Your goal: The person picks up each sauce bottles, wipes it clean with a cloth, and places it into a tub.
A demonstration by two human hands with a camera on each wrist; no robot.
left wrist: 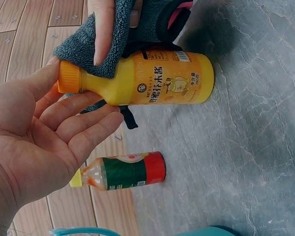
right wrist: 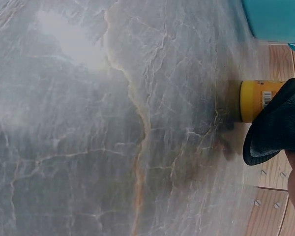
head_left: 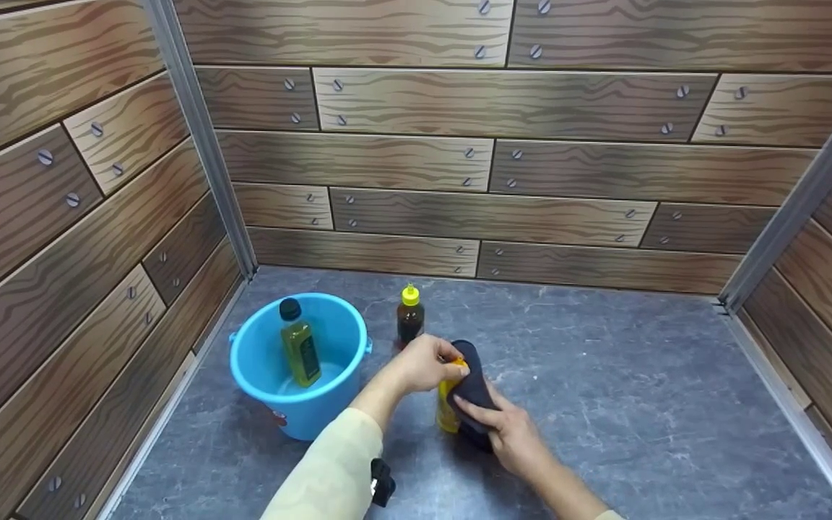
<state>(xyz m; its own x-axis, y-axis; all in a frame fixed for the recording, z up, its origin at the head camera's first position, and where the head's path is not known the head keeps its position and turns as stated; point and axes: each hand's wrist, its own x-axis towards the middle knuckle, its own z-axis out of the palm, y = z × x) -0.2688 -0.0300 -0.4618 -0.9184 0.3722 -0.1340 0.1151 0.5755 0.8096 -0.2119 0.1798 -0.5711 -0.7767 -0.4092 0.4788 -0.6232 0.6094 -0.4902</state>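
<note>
A yellow mustard sauce bottle (left wrist: 179,81) with an orange cap (left wrist: 69,77) stands on the grey marbled surface. My left hand (head_left: 423,365) pinches the cap between thumb and forefinger, its other fingers stretched out beside the bottle's neck. In my right hand (head_left: 521,438) is a dark grey cloth (head_left: 477,393), held against the bottle's side. The cloth drapes over the shoulder and neck in the left wrist view, with one right finger pressing on it. From the right wrist, the cloth (right wrist: 275,128) covers much of the bottle, leaving its yellow base (right wrist: 248,101) showing.
Behind the left hand stands a dark sauce bottle (head_left: 410,318) with a yellow nozzle cap. To the left is a blue bucket (head_left: 315,413), in which an olive-green bottle (head_left: 301,354) with a black cap leans. Wood-patterned walls (head_left: 416,159) enclose the back and sides.
</note>
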